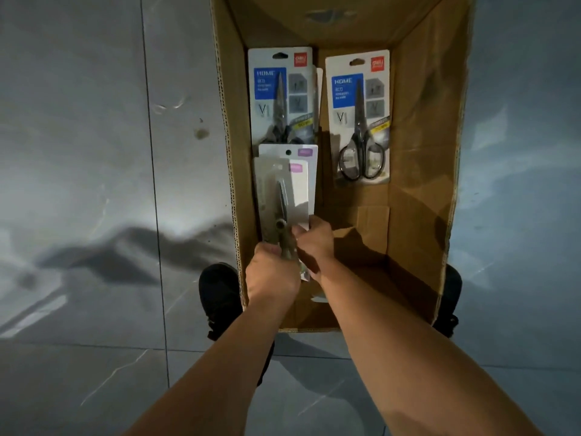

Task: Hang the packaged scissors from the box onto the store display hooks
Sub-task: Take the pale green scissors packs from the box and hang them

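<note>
An open cardboard box point(418, 127) stands on the floor below me. Inside, at its near left, a grey scissors pack point(276, 196) lies on top of a white pack point(303, 180). My left hand point(272, 272) is closed around the grey pack's handle end. My right hand point(314, 243) pinches the lower edge of the same pack from the right. Further in lie blue-labelled "HOME" scissors packs: a small stack at the far left point(279, 96) and a single one with black handles at the right point(361, 121). No display hooks are in view.
The box sits on a glossy grey tiled floor point(94, 184) with shadows of my arms across it. My black shoes show beside the box's near corners, one at the left point(220, 294) and one at the right point(449, 300).
</note>
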The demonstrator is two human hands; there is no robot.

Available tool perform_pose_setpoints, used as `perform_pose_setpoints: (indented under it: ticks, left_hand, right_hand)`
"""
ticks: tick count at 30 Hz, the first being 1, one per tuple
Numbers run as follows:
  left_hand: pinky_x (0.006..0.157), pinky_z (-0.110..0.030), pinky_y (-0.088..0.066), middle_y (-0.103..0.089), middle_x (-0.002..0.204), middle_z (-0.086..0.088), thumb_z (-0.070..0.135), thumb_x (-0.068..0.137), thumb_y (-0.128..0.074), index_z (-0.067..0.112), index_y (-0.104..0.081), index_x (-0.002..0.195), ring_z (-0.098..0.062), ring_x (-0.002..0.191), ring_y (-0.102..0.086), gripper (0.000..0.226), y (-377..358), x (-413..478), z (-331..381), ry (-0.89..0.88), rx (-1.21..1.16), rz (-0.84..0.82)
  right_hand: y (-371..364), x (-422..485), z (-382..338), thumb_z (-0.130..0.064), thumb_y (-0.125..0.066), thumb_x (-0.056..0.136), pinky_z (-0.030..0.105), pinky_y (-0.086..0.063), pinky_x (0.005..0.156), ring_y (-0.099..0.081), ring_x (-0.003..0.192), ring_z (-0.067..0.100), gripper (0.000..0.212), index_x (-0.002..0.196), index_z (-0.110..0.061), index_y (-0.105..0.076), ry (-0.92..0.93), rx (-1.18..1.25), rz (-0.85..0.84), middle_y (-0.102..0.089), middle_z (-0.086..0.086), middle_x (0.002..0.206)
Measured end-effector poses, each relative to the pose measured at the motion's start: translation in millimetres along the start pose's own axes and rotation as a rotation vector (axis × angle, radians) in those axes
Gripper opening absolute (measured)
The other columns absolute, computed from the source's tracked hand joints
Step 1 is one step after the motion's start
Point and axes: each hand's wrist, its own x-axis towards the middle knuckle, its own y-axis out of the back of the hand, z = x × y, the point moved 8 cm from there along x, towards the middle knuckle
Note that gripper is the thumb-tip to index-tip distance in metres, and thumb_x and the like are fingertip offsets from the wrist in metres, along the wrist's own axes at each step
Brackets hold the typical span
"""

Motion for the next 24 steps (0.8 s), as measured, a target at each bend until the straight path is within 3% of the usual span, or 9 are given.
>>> perform_pose_setpoints:
  ticks: [4,6,8,12,14,15,17,20,24]
  left_hand:
    - [0.064,-0.029,-0.047,-0.064,0.109,-0.004,0.023,0.096,-0.046,0.018,-0.053,0.123,-0.022,0.090,-0.062,0.028,1,2,0,0.057,-0.024,0.031]
    - [0.056,-0.027,-0.045,-0.064,0.108,-0.004,0.029,0.097,-0.051,0.019,-0.052,0.125,-0.020,0.086,-0.062,0.030,-1,7,7,0.054,-0.056,0.044]
    - [0.057,-0.026,-0.047,-0.062,0.105,-0.002,0.032,0.095,-0.058,0.018,-0.050,0.129,-0.015,0.081,-0.059,0.038,-5,14,17,0.028,-0.077,0.043]
    - [0.070,-0.032,-0.051,-0.060,0.103,-0.005,0.032,0.093,-0.062,0.013,-0.044,0.133,-0.015,0.076,-0.053,0.047,-18,34,28,0.065,-0.061,0.045]
    - [0.084,-0.038,-0.053,-0.058,0.101,-0.006,0.031,0.096,-0.057,0.008,-0.042,0.134,-0.023,0.092,-0.059,0.048,-28,47,31,0.074,-0.016,0.046]
    - [0.092,-0.042,-0.052,-0.058,0.113,-0.009,0.032,0.096,-0.056,0.007,-0.034,0.141,-0.028,0.105,-0.060,0.056,-33,56,31,0.079,-0.006,0.058]
    - [0.102,-0.048,-0.047,-0.046,0.142,-0.014,0.040,0.090,-0.058,0.011,-0.019,0.150,-0.034,0.126,-0.050,0.077,-39,80,28,0.084,0.016,0.142]
    - [0.106,-0.052,-0.041,-0.032,0.151,-0.014,0.036,0.077,-0.076,0.015,-0.024,0.149,-0.035,0.137,-0.036,0.091,-43,94,27,0.103,-0.033,0.306]
    - [0.090,-0.044,-0.048,-0.043,0.140,-0.011,0.031,0.079,-0.076,0.017,-0.042,0.135,-0.032,0.127,-0.047,0.067,-51,88,30,0.035,-0.076,0.288]
  right_hand:
    - [77,-36,-18,-0.016,-0.051,0.098,0.014,-0.043,0.058,-0.057,0.092,0.013,0.013,0.107,-0.012,-0.059,0.092,-0.038,0.258,-0.059,-0.003,0.098]
    - [116,-53,-16,-0.020,-0.048,0.099,0.027,-0.054,0.070,-0.062,0.097,0.018,0.011,0.104,-0.016,-0.057,0.104,-0.057,0.333,-0.064,-0.001,0.104]
    - [138,-67,-14,-0.023,-0.046,0.100,0.037,-0.056,0.079,-0.064,0.102,0.024,0.014,0.106,-0.016,-0.056,0.123,-0.117,0.332,-0.067,0.004,0.114]
    - [155,-84,-7,-0.025,-0.044,0.101,0.009,-0.039,0.055,-0.066,0.099,0.024,0.019,0.108,-0.012,-0.055,0.160,-0.231,0.288,-0.066,0.007,0.118]
    - [155,-85,-4,-0.026,-0.042,0.102,0.007,-0.036,0.044,-0.063,0.082,0.015,0.014,0.102,-0.016,-0.052,0.167,-0.263,0.253,-0.066,0.004,0.109]
    - [153,-86,-2,-0.027,-0.041,0.102,0.007,-0.038,0.042,-0.059,0.076,0.011,0.012,0.098,-0.019,-0.048,0.172,-0.282,0.239,-0.064,0.000,0.103]
    - [149,-84,-1,-0.028,-0.040,0.102,0.007,-0.039,0.043,-0.060,0.075,0.009,0.009,0.097,-0.022,-0.044,0.198,-0.313,0.239,-0.058,-0.007,0.093]
    - [144,-77,2,-0.027,-0.038,0.102,0.008,-0.041,0.050,-0.058,0.066,0.001,0.007,0.100,-0.023,-0.043,0.222,-0.300,0.222,-0.051,-0.018,0.077]
    - [144,-75,2,-0.026,-0.039,0.102,0.015,-0.050,0.057,-0.058,0.067,0.004,0.013,0.108,-0.019,-0.048,0.234,-0.322,0.270,-0.055,-0.011,0.082]
